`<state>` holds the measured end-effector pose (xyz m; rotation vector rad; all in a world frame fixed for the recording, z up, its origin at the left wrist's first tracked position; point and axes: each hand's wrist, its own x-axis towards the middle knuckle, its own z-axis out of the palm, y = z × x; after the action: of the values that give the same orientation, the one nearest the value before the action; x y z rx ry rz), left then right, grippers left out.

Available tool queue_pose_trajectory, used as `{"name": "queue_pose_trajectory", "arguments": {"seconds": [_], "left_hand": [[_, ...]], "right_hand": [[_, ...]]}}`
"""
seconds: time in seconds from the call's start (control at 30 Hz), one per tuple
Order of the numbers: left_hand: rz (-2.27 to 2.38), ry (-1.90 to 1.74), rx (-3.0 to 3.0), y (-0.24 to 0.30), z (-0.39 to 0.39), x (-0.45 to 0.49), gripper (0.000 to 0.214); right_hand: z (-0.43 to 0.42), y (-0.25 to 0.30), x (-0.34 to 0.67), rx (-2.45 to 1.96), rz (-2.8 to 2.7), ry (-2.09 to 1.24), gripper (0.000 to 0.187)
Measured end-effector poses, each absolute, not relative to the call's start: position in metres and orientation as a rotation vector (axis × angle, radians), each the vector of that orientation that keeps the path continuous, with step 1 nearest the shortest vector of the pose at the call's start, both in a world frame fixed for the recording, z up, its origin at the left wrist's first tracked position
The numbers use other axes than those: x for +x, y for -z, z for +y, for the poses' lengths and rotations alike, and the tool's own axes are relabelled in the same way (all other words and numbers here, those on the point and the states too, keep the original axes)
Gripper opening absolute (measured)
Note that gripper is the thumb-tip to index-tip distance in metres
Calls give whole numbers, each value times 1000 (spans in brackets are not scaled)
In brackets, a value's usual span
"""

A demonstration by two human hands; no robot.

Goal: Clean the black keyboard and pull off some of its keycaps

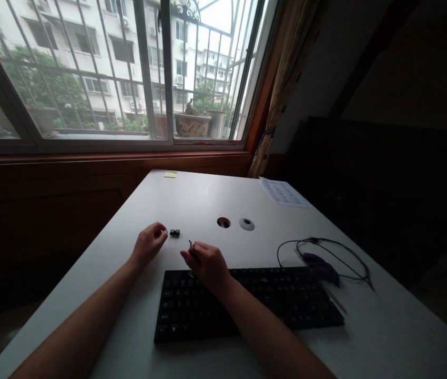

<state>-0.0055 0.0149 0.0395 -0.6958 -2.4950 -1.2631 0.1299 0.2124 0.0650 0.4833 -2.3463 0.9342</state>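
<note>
My left hand (pixel 151 243) rests on the white desk, fingers curled in toward the thumb. Whatever lies between those fingers, if anything, is hidden. Just right of its fingertips, two small black keycaps (pixel 175 232) sit side by side. My right hand (pixel 210 266) is closed on a small tool with two thin metal tips (pixel 192 243) pointing up and away; its handle is hidden in the fist. Below this hand lies a black keyboard (pixel 286 295), partly covered by my right hand and forearm. One loose-looking dark piece (pixel 191 273) shows at its upper left edge.
A purple cloth-like item (pixel 321 268) and a thin stick (pixel 334 300) lie at the keyboard's right end, with a black cable (pixel 349 252) looped behind. Farther back are a cable hole (pixel 224 223), its grey cover (pixel 246 224), a printed sheet (pixel 284 193) and yellow sticky notes (pixel 170 174).
</note>
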Motion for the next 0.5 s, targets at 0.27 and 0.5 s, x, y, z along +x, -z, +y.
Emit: {"name": "queue_pose_trajectory", "arguments": {"seconds": [0.27,0.5], "left_hand": [[-2477,1261,-716,-37,16,-7,24],[-2466,1264,-721,-39,16,-5,25]], "right_hand": [[216,-62,127,469,-2297,-1028,40],[217,-66,127,434,-2324,-1094,46]]}}
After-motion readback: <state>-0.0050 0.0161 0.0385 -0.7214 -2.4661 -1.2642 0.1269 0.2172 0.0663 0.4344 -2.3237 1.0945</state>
